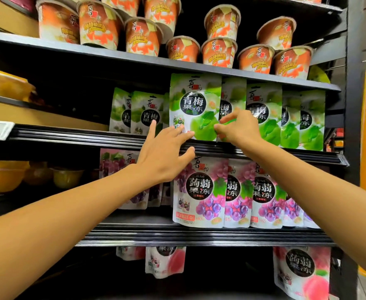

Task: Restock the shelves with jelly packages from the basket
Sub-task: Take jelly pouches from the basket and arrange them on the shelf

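Note:
A green plum jelly pouch (196, 100) stands upright at the front of the middle shelf (69, 135). My left hand (166, 152) reaches up with straight, spread fingers, and its fingertips touch the pouch's lower left corner. My right hand (236, 126) is at the pouch's lower right edge, thumb and forefinger pinching it. More green pouches (264, 113) stand behind and on both sides. The basket is out of view.
Purple grape pouches (201, 191) fill the shelf below, and pink peach pouches (301, 271) hang lower down. Orange cups (140, 37) crowd the top shelf. A black upright post (353, 126) bounds the right side. Yellow fruit tubs (2, 176) sit at left.

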`<control>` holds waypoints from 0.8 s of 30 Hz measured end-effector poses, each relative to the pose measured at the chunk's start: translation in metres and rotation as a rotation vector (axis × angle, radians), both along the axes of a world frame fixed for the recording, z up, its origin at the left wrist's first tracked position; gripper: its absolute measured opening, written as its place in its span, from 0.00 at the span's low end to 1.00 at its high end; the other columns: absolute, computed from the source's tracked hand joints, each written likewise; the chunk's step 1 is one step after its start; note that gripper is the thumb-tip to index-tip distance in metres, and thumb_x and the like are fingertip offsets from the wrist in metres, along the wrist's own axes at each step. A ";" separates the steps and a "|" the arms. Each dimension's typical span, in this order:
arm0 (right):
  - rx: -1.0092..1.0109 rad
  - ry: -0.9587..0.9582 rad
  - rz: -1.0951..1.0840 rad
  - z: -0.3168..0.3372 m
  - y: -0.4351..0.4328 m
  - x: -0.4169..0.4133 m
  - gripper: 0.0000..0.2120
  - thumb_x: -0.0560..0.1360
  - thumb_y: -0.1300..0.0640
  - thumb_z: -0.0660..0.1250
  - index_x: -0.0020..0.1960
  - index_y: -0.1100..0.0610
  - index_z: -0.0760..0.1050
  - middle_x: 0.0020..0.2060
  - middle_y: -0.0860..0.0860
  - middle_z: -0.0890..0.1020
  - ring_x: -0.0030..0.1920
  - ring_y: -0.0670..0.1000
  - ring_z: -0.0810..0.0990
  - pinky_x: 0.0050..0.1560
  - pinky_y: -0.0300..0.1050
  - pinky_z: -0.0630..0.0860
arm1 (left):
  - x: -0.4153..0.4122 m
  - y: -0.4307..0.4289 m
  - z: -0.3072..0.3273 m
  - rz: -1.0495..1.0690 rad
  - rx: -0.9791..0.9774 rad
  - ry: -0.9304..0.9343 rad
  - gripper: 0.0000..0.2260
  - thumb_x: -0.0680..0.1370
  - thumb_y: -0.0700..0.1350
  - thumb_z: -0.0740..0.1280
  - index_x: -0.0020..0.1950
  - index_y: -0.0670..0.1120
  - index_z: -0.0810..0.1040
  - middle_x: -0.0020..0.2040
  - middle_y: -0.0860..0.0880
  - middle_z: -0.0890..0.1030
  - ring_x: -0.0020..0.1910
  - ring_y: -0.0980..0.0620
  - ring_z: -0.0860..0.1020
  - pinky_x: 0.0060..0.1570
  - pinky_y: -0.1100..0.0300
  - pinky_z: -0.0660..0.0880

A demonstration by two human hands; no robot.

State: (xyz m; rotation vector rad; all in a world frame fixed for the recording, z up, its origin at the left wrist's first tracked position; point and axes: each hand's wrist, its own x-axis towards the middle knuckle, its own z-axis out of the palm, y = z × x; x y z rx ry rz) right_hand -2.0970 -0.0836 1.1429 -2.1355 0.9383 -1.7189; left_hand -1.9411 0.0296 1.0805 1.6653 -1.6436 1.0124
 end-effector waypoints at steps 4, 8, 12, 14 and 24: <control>-0.081 0.002 -0.048 -0.010 0.005 -0.003 0.09 0.74 0.55 0.72 0.50 0.59 0.80 0.47 0.54 0.84 0.49 0.51 0.81 0.51 0.43 0.75 | 0.001 0.007 -0.007 -0.096 -0.064 0.024 0.21 0.81 0.54 0.56 0.74 0.56 0.66 0.75 0.53 0.67 0.77 0.53 0.58 0.77 0.46 0.40; -0.246 -0.079 -0.054 -0.044 0.026 0.001 0.05 0.74 0.57 0.68 0.50 0.56 0.78 0.47 0.53 0.81 0.47 0.49 0.77 0.48 0.40 0.69 | -0.001 0.018 -0.027 -0.248 -0.229 0.108 0.13 0.79 0.47 0.62 0.63 0.52 0.77 0.63 0.54 0.78 0.68 0.54 0.69 0.77 0.51 0.48; -0.257 -0.115 0.046 -0.099 0.049 0.007 0.02 0.75 0.58 0.67 0.46 0.54 0.78 0.44 0.50 0.81 0.43 0.47 0.78 0.47 0.40 0.73 | -0.001 0.035 -0.066 -0.370 -0.286 0.208 0.10 0.75 0.42 0.64 0.54 0.50 0.80 0.52 0.56 0.80 0.56 0.55 0.74 0.63 0.49 0.68; -0.217 -0.109 0.109 -0.133 0.061 0.010 0.03 0.74 0.59 0.68 0.45 0.52 0.78 0.43 0.49 0.81 0.40 0.45 0.78 0.44 0.36 0.73 | 0.000 0.045 -0.094 -0.423 -0.262 0.291 0.09 0.75 0.42 0.63 0.52 0.50 0.80 0.49 0.58 0.79 0.52 0.57 0.73 0.56 0.53 0.70; 0.326 0.161 0.334 -0.401 0.140 0.008 0.02 0.76 0.61 0.68 0.45 0.56 0.78 0.37 0.48 0.81 0.33 0.43 0.74 0.37 0.30 0.70 | 0.021 0.129 -0.334 -0.475 0.212 0.935 0.10 0.78 0.40 0.62 0.46 0.53 0.79 0.44 0.56 0.82 0.45 0.53 0.80 0.48 0.56 0.76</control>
